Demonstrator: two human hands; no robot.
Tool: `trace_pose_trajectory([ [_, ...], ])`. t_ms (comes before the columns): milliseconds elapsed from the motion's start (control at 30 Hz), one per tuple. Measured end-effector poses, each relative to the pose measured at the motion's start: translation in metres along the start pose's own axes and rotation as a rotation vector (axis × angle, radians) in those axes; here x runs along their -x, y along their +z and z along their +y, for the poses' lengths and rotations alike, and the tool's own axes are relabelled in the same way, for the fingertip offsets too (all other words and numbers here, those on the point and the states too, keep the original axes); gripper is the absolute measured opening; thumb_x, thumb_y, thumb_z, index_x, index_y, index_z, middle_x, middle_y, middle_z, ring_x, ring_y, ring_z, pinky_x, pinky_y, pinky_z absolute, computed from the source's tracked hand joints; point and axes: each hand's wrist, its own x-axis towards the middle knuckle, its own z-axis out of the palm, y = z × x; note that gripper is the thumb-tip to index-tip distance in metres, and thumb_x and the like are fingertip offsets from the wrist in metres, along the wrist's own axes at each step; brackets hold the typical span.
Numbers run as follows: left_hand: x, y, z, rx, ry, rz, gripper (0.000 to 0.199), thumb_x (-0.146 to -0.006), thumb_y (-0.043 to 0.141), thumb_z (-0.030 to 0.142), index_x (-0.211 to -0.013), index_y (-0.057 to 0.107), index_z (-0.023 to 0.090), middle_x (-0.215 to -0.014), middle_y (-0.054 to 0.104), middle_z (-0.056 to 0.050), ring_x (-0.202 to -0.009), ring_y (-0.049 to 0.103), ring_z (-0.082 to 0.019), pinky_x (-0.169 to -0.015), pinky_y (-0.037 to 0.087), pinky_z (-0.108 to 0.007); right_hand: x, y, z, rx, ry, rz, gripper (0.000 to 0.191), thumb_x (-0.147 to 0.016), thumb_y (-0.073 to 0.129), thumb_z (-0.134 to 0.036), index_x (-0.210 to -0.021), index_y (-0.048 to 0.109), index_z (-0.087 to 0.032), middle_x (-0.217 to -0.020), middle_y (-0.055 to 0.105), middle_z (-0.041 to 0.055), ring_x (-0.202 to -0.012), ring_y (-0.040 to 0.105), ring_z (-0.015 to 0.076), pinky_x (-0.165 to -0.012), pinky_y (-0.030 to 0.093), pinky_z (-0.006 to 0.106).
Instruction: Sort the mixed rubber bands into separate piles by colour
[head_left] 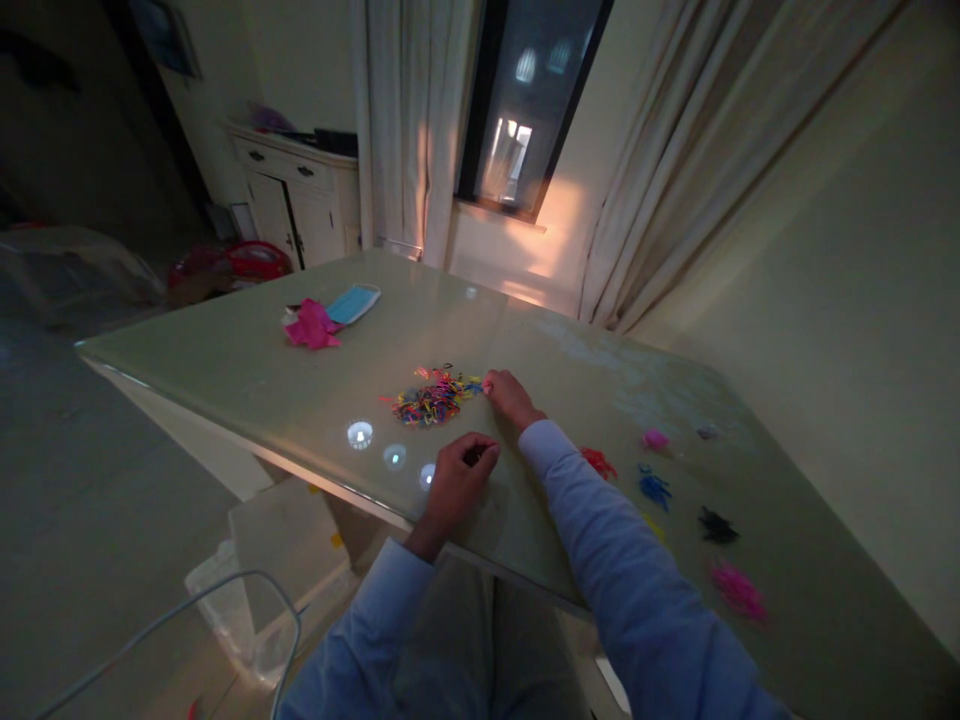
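Hands apart: the right hand (510,398) is pinched at the right edge of the mixed-colour pile (429,402) on the glossy surface (225,365); the left hand (459,482) curls nearer the body. Whether either grips a piece, I cannot tell. Picking at the pile seems in hand, calling for a fine fingertip grip. Pieces look thin, bendy, looped; 3 tangled clusters, red (598,462), blue (655,488) and black (718,526), lie rightward.

I look from far away, but I can't read any words, names, numbers or signs on anything I see.
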Motion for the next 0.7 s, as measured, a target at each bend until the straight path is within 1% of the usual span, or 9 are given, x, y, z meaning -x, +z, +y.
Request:
trace_pose_trajectory([
  [133,0.000,0.000,0.001,-0.015,-0.004,-0.002,0.020,-0.081,0.062,0.037,-0.079,0.068,0.018,-0.073,0.070,-0.001,-0.070,0.063,-0.016,-0.067,0.051,-0.027,0.001,0.001,-0.002,0.026,-0.003,-0.006,0.023,-0.096,0.044,-0.015,-0.103,0.066,-0.016,-0.106,0.064,0.0108,-0.088,0.058,0.0186,-0.076,0.042,0.026],
  [300,-0.001,-0.001,0.001,-0.014,0.004,-0.006,0.019,-0.082,0.062,0.035,-0.080,0.067,0.018,-0.075,0.070,-0.001,-0.072,0.064,-0.016,-0.070,0.051,-0.028,0.000,0.002,0.000,0.033,-0.021,-0.016,0.021,-0.094,0.045,-0.011,-0.104,0.064,-0.014,-0.108,0.063,0.0126,-0.088,0.057,0.0187,-0.076,0.041,0.027],
  [500,0.000,-0.001,0.000,-0.005,-0.005,-0.005,0.019,-0.081,0.062,0.036,-0.080,0.067,0.018,-0.075,0.070,-0.001,-0.072,0.063,-0.016,-0.069,0.050,-0.027,-0.001,0.002,0.009,-0.016,-0.037,0.008,0.022,-0.094,0.043,-0.012,-0.102,0.063,-0.014,-0.105,0.064,0.0100,-0.091,0.054,0.0170,-0.081,0.040,0.025],
  [700,-0.002,0.000,-0.001,0.030,0.005,0.013,0.021,-0.079,0.064,0.036,-0.078,0.068,0.016,-0.070,0.068,-0.001,-0.065,0.060,-0.014,-0.063,0.047,-0.025,0.000,0.000,0.012,-0.108,-0.059,-0.005,0.017,-0.091,0.047,-0.014,-0.093,0.065,-0.015,-0.100,0.064,0.0079,-0.091,0.053,0.0171,-0.082,0.040,0.026],
])
